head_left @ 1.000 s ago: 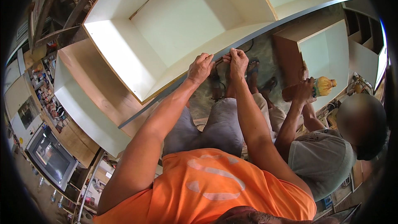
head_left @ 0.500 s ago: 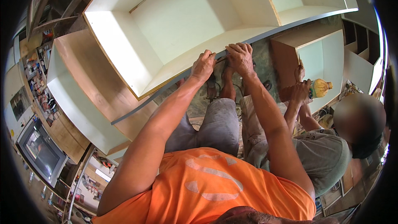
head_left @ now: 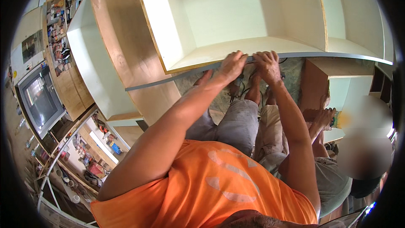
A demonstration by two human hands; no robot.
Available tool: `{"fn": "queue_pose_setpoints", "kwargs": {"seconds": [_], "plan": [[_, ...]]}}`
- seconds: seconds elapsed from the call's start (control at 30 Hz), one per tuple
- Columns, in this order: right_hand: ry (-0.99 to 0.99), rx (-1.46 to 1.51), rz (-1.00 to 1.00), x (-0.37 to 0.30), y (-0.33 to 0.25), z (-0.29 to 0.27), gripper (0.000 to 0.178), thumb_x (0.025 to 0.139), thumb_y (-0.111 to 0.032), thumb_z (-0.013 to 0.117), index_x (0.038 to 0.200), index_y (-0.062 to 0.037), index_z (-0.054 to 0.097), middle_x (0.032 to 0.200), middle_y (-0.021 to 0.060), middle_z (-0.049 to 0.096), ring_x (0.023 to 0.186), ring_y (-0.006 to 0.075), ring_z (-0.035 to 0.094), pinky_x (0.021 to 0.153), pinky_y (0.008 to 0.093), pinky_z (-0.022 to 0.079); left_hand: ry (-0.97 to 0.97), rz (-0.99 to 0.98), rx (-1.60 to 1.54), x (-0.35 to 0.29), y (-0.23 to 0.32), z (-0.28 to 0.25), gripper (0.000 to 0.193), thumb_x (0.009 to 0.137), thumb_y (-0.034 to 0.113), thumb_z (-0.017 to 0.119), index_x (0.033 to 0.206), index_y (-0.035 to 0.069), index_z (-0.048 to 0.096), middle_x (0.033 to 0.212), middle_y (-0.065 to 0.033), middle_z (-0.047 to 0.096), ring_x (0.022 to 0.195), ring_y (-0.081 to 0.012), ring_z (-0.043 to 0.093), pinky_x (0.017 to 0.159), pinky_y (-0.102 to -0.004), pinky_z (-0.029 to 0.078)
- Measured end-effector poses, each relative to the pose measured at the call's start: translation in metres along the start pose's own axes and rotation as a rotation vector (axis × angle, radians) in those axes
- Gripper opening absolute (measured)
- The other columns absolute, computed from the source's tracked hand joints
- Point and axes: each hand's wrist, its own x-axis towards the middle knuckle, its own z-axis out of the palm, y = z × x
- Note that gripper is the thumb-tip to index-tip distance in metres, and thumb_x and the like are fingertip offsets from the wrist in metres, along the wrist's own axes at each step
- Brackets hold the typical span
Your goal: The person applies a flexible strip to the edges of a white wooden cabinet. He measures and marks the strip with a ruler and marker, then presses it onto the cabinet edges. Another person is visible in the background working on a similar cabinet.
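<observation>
A long, thin grey edging strip (head_left: pixel 145 85) runs along the lower front edge of a white-lined cabinet (head_left: pixel 228 44). Its left end sticks out past the cabinet corner. My left hand (head_left: pixel 233 66) is closed with fingers and thumb pinching the strip at the edge. Just to the right, my right hand (head_left: pixel 267 64) has its fingers curled over the same edge, gripping the strip too. The undersides of both grips are hidden. Both arms reach forward, with the hands close together.
Another open wooden cabinet (head_left: pixel 120 38) stands to the left, beyond it a boxy television (head_left: pixel 40 99) and shelves of small items. At right, a co-worker's hand (head_left: pixel 324 118) holds a partly blurred yellowish container beside a smaller brown cabinet (head_left: pixel 314 82). The co-worker's legs are close to mine.
The view has turned, so the cabinet and my hands appear farther right. Both hands keep their hold at about the same place on the edge, slightly closer together.
</observation>
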Motion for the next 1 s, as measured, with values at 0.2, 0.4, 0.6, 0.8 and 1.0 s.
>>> {"fn": "queue_pose_setpoints", "kwargs": {"seconds": [0.2,0.4,0.6,0.8,1.0], "plan": [[-0.066,0.106,-0.108,0.016,-0.027,0.027,0.036,0.08,-0.016,0.072,0.115,-0.0116,0.067,0.113,0.0023,0.065,0.106,0.0234,0.059,0.098,0.0418,0.044,-0.165,-0.166,-0.052,-0.055,-0.051,-0.06,0.029,0.084,0.018,0.072,0.109,0.005,0.067,0.099,-0.0114,0.062,0.088,-0.0302,0.064,0.079,-0.0408,0.054],[-0.075,0.136,-0.139,0.019,-0.025,0.026,0.034,0.08,-0.015,0.074,0.113,-0.0111,0.069,0.111,0.0016,0.067,0.104,0.0224,0.06,0.095,0.0402,0.047,-0.307,-0.385,-0.253,-0.092,-0.094,-0.12,0.029,0.09,0.029,0.067,0.097,0.002,0.068,0.09,-0.0162,0.07,0.082,-0.0304,0.068,0.073,-0.0399,0.052],[-0.131,0.129,-0.113,0.021,-0.026,0.022,0.034,0.08,-0.017,0.074,0.113,-0.0121,0.07,0.108,0.0003,0.067,0.101,0.0231,0.06,0.093,0.04,0.047,-0.383,-0.627,-0.124,-0.142,-0.131,-0.197,0.032,0.092,0.034,0.064,0.097,0.003,0.071,0.083,-0.0151,0.07,0.075,-0.0271,0.066,0.07,-0.0392,0.05],[-0.178,0.148,-0.075,0.025,-0.026,0.026,0.034,0.077,-0.016,0.074,0.111,-0.0115,0.07,0.108,0.0012,0.067,0.099,0.0241,0.058,0.092,0.0401,0.048,-0.396,-0.693,-0.076,-0.149,-0.145,-0.218,0.032,0.092,0.034,0.065,0.098,0.004,0.071,0.082,-0.016,0.07,0.077,-0.0292,0.066,0.072,-0.0399,0.05],[-0.17,0.084,-0.052,0.025,-0.031,0.027,0.034,0.077,-0.013,0.07,0.111,-0.0115,0.071,0.109,0.0031,0.067,0.101,0.0251,0.058,0.092,0.0401,0.047,-0.378,-0.689,-0.113,-0.153,-0.158,-0.207,0.033,0.092,0.036,0.064,0.097,0.004,0.071,0.084,-0.0157,0.07,0.079,-0.0301,0.067,0.072,-0.0407,0.05]]}}
